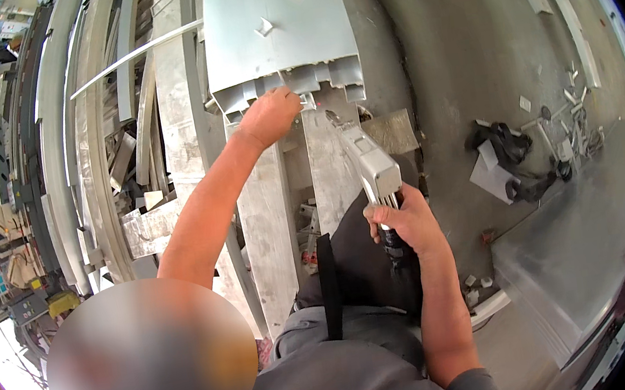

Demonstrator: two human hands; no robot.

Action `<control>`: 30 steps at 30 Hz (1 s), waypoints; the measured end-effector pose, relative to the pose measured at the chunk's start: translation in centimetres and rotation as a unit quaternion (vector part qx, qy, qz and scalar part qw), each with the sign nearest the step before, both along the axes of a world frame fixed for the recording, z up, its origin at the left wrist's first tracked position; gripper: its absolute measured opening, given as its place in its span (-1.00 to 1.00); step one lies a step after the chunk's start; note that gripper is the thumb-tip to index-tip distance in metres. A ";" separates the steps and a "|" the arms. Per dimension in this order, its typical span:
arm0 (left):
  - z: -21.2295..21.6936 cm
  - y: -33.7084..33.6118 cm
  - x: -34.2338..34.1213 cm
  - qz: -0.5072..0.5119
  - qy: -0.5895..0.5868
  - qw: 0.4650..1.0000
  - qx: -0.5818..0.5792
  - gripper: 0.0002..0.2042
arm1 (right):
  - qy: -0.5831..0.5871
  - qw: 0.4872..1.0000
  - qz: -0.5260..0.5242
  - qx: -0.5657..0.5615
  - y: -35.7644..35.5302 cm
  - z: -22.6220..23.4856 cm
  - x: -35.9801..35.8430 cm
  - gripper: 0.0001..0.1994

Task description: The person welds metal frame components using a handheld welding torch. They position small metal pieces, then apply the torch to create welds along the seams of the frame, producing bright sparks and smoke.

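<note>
A wide silver metal panel [280,37] lies ahead of me, with open hollow cells along its near end. My left hand [274,113] is at that near end, fingers pinched together at the cell edges. What they hold is hidden; a small bright metal bit [307,102] shows beside the fingertips. My right hand [404,218] is wrapped round the handle of a silver, boxy handheld laser welding gun [371,163]. Its narrow nozzle points up and left toward the panel's end, apart from it. A small red dot glows near the left fingertips. Several small metal pieces lie on the panel's top.
Long metal beams [265,225] run beneath the panel and between my legs. More lengths and offcuts [137,151] are piled at the left. On the floor at the right lie a black bag-like heap [507,146], metal scraps and a large grey sheet [571,240]. A blurred patch covers the lower left.
</note>
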State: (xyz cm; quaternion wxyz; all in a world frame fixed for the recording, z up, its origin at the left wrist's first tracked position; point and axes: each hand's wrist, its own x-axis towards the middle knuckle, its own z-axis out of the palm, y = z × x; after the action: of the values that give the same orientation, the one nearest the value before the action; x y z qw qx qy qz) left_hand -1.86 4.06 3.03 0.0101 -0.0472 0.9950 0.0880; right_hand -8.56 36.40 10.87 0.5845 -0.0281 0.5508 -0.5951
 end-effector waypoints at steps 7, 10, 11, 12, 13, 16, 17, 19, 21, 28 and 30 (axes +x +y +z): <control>-1.0 0.1 -2.1 -0.057 -0.034 0.995 -0.078 -0.84 | -0.029 0.999 -0.018 -0.013 0.2 -0.3 -0.7 -0.59; -0.8 0.0 -2.6 -0.052 -0.054 0.994 -0.078 -0.87 | -0.039 0.999 -0.027 -0.025 0.3 -0.5 -0.6 -0.61; -1.1 -0.1 -2.4 -0.047 -0.060 0.995 -0.062 -0.87 | -0.043 0.998 -0.031 -0.026 0.3 -0.5 -0.7 -0.62; -1.1 -0.3 -2.2 -0.041 -0.065 0.996 -0.048 -0.88 | -0.044 0.998 -0.028 -0.025 0.3 -0.5 -0.7 -0.62; -1.2 -0.5 -2.1 -0.034 -0.070 0.996 -0.034 -0.88 | -0.046 0.998 -0.024 -0.024 0.3 -0.5 -0.8 -0.62; -1.1 -0.2 -1.3 0.006 -0.072 0.997 -0.007 -0.89 | -0.056 0.998 -0.021 -0.028 0.4 -1.1 -1.1 -0.61; -1.1 -0.1 -1.4 0.013 -0.074 0.997 -0.012 -0.89 | -0.061 0.997 -0.021 -0.031 0.5 -1.3 -1.2 -0.61; -1.0 0.0 -1.4 0.032 -0.078 0.996 -0.023 -0.89 | -0.072 0.997 -0.021 -0.022 0.4 -1.5 -1.5 -0.64; -1.1 -0.1 -1.1 0.024 -0.056 0.998 -0.034 -0.88 | -0.084 0.995 -0.029 -0.036 0.4 -2.1 -1.6 -0.64; -1.3 0.6 -0.8 0.024 -0.025 0.998 -0.049 -0.86 | -0.094 0.993 -0.047 -0.046 0.5 -2.5 -2.1 -0.63; -1.3 0.5 -0.9 0.016 -0.032 0.998 -0.061 -0.89 | -0.093 0.993 -0.048 -0.047 0.4 -2.5 -2.2 -0.64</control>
State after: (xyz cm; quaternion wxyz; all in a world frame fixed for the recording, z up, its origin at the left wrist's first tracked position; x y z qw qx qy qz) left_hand -2.80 4.54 1.70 0.0374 -0.0663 0.9968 0.0257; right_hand -10.79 36.83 8.33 0.6018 0.0262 0.4662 -0.6480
